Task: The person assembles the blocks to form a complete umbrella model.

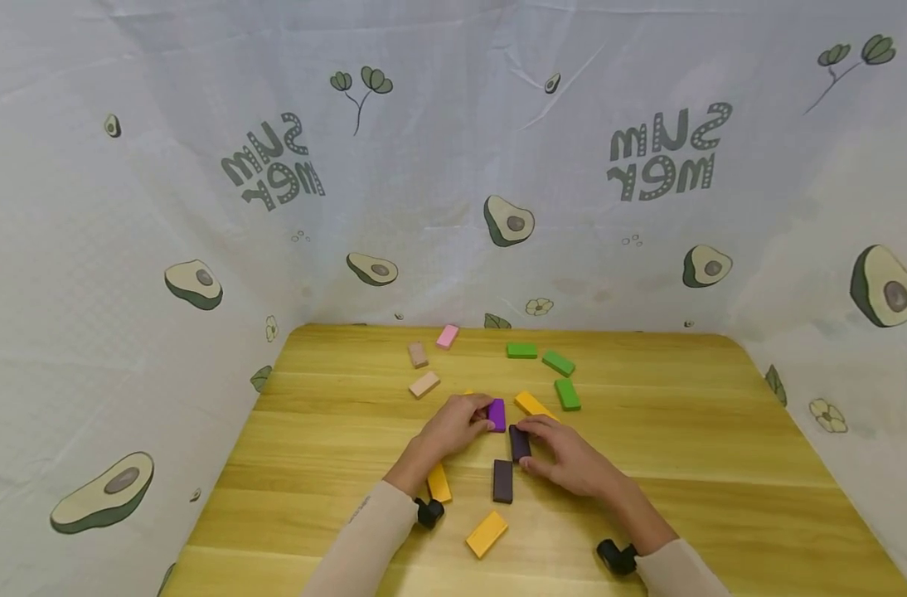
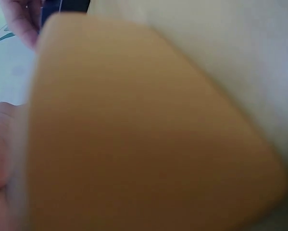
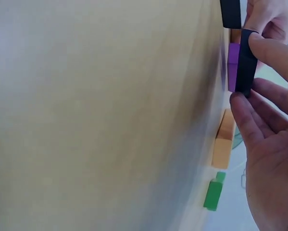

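In the head view my left hand [image 1: 457,423] pinches a purple block [image 1: 497,416] with finger and thumb at its left side. My right hand [image 1: 569,456] grips a dark block [image 1: 521,444] by its two short ends. The right wrist view shows thumb and fingertips on the ends of that dark block [image 3: 246,62], with the purple block [image 3: 232,67] just behind it. A second dark block [image 1: 502,481] lies nearer the person, between the hands. A yellow block [image 2: 148,120], blurred and very close, fills most of the left wrist view.
Yellow blocks lie around the hands, one in front [image 1: 487,534], one by the left wrist [image 1: 438,482], one beyond the right hand [image 1: 534,405]. Farther back are green blocks [image 1: 521,351], beige blocks [image 1: 424,385] and a pink block [image 1: 448,337]. A printed cloth [image 1: 438,166] surrounds the wooden table [image 1: 319,464].
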Demonstrator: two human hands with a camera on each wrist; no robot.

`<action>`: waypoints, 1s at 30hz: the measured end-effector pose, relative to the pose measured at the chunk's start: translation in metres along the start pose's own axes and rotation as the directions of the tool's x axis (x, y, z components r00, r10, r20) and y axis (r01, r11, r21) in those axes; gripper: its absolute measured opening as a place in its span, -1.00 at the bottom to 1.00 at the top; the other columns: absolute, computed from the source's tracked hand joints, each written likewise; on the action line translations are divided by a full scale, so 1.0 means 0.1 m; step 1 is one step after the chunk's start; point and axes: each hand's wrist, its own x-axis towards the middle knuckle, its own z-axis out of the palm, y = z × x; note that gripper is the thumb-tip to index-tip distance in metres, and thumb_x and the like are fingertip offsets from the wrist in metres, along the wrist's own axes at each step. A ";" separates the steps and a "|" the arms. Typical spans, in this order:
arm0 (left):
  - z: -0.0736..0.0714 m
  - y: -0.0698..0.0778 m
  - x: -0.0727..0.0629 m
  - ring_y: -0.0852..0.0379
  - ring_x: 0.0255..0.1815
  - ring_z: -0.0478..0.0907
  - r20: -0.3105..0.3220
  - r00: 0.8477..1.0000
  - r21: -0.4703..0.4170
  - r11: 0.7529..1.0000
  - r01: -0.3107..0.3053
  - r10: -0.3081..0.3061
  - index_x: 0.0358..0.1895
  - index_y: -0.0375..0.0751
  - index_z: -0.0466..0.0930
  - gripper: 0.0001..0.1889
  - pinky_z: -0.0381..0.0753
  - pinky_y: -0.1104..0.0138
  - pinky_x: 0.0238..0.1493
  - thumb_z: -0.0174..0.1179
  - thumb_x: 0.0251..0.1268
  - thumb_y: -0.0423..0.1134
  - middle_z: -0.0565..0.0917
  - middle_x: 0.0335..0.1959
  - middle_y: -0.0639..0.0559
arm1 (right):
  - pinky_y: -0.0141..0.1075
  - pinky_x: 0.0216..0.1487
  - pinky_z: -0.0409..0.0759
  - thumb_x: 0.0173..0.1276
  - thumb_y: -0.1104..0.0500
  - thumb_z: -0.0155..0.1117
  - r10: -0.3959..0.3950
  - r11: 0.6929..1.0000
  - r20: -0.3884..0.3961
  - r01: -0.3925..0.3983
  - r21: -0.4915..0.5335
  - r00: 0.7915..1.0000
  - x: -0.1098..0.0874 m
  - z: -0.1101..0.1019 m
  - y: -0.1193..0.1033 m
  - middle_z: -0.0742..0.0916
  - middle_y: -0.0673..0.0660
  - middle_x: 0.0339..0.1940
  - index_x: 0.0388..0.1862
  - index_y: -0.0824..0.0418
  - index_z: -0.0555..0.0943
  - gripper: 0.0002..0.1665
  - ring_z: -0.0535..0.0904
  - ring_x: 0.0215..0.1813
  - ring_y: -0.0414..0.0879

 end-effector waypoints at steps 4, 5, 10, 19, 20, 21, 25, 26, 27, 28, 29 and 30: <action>0.00 0.00 0.03 0.34 -0.19 0.57 -0.005 1.000 0.007 1.000 0.008 -0.008 0.39 -0.18 0.55 -0.53 0.61 0.48 -0.11 0.24 0.50 -0.15 0.75 0.00 0.04 | 0.01 0.28 0.63 0.45 -0.03 0.38 -0.029 1.000 -0.031 0.029 0.011 0.999 0.04 -0.02 -0.01 0.61 0.16 0.36 0.41 0.22 0.54 -0.36 0.63 0.26 0.02; 0.00 0.00 0.03 0.34 -0.19 0.57 -0.004 1.000 0.011 1.000 0.010 -0.010 0.40 -0.18 0.55 -0.53 0.61 0.48 -0.11 0.24 0.51 -0.14 0.75 0.00 0.03 | 0.00 0.27 0.64 0.45 -0.03 0.38 -0.035 0.999 -0.034 0.036 0.016 0.999 0.05 -0.02 -0.01 0.61 0.16 0.36 0.40 0.22 0.54 -0.36 0.63 0.25 0.02; 0.00 -0.02 0.05 0.34 -0.24 0.54 0.003 1.000 0.020 1.000 0.013 -0.013 0.40 -0.19 0.54 -0.52 0.57 0.50 -0.17 0.23 0.51 -0.13 0.75 -0.05 0.04 | -0.04 0.26 0.65 0.44 -0.02 0.41 -0.042 0.999 -0.039 0.043 0.029 0.998 0.08 -0.02 -0.05 0.62 0.16 0.36 0.39 0.21 0.55 -0.37 0.64 0.25 0.02; -0.01 -0.01 0.05 0.34 -0.25 0.55 0.006 1.000 0.046 0.999 -0.001 0.001 0.42 -0.18 0.53 -0.55 0.56 0.51 -0.19 0.17 0.57 -0.17 0.76 -0.03 0.01 | -0.07 0.23 0.67 0.36 0.01 0.47 -0.009 0.999 -0.041 0.011 0.035 0.999 0.16 0.03 -0.15 0.66 0.07 0.30 0.36 0.18 0.58 -0.37 0.65 0.19 -0.03; -0.01 -0.01 0.05 0.34 -0.26 0.55 0.006 1.000 0.047 0.999 -0.001 0.000 0.42 -0.17 0.52 -0.55 0.56 0.51 -0.19 0.16 0.57 -0.17 0.76 -0.05 0.01 | -0.06 0.22 0.67 0.37 0.01 0.47 -0.011 0.999 -0.043 0.012 0.032 0.999 0.17 0.04 -0.16 0.66 0.07 0.29 0.35 0.18 0.58 -0.37 0.65 0.19 -0.03; -0.01 -0.01 0.05 0.34 -0.27 0.54 0.006 1.000 0.048 0.999 0.000 0.000 0.42 -0.17 0.52 -0.55 0.55 0.51 -0.20 0.16 0.57 -0.17 0.76 -0.06 0.02 | -0.05 0.22 0.67 0.36 0.01 0.47 -0.007 0.999 -0.041 0.008 0.035 0.999 0.18 0.05 -0.16 0.66 0.07 0.29 0.35 0.18 0.58 -0.37 0.65 0.19 -0.03; -0.01 -0.02 0.05 0.34 -0.28 0.55 0.002 1.000 0.052 0.999 -0.008 0.008 0.42 -0.17 0.52 -0.55 0.56 0.52 -0.20 0.17 0.56 -0.17 0.76 -0.08 0.03 | -0.01 0.26 0.65 0.37 0.02 0.47 -0.001 0.999 -0.028 0.003 0.049 1.000 0.21 0.09 -0.15 0.66 0.10 0.30 0.34 0.20 0.59 -0.38 0.65 0.23 0.00; -0.01 -0.02 0.05 0.34 -0.27 0.56 -0.001 1.000 0.055 0.998 -0.011 0.011 0.42 -0.17 0.52 -0.55 0.57 0.52 -0.19 0.17 0.56 -0.18 0.76 -0.07 0.02 | 0.01 0.27 0.64 0.37 0.02 0.46 -0.003 0.999 -0.025 0.004 0.054 1.000 0.22 0.10 -0.15 0.66 0.11 0.30 0.34 0.21 0.59 -0.38 0.64 0.25 0.02; -0.01 -0.02 0.05 0.34 -0.26 0.57 -0.003 1.000 0.058 0.998 -0.015 0.015 0.42 -0.17 0.52 -0.55 0.58 0.52 -0.18 0.17 0.56 -0.18 0.76 -0.05 0.02 | 0.01 0.30 0.62 0.37 0.02 0.46 0.000 0.998 -0.019 0.001 0.059 1.000 0.22 0.10 -0.14 0.65 0.12 0.32 0.35 0.21 0.58 -0.38 0.63 0.28 0.02; -0.01 -0.03 0.05 0.34 -0.24 0.58 -0.004 1.000 0.061 0.998 -0.016 0.016 0.42 -0.17 0.52 -0.55 0.59 0.52 -0.17 0.18 0.55 -0.18 0.77 -0.03 0.01 | 0.02 0.32 0.61 0.38 0.02 0.46 -0.001 0.998 -0.017 0.002 0.060 1.000 0.23 0.11 -0.14 0.65 0.13 0.33 0.35 0.22 0.58 -0.37 0.63 0.30 0.03; 0.00 -0.03 0.05 0.34 -0.23 0.59 -0.006 1.000 0.064 0.998 -0.017 0.017 0.42 -0.18 0.53 -0.55 0.60 0.52 -0.15 0.18 0.55 -0.19 0.77 -0.02 0.01 | 0.03 0.34 0.59 0.38 0.01 0.46 0.002 0.998 -0.013 -0.001 0.066 1.000 0.24 0.12 -0.14 0.64 0.14 0.34 0.35 0.23 0.58 -0.37 0.61 0.32 0.05; 0.00 -0.03 0.05 0.34 -0.22 0.60 -0.007 1.000 0.066 0.998 -0.017 0.018 0.42 -0.17 0.53 -0.55 0.61 0.52 -0.14 0.18 0.55 -0.19 0.77 -0.01 0.01 | 0.03 0.35 0.58 0.38 0.02 0.45 0.001 0.998 -0.012 0.000 0.070 1.000 0.24 0.13 -0.13 0.64 0.16 0.35 0.35 0.24 0.58 -0.37 0.61 0.33 0.05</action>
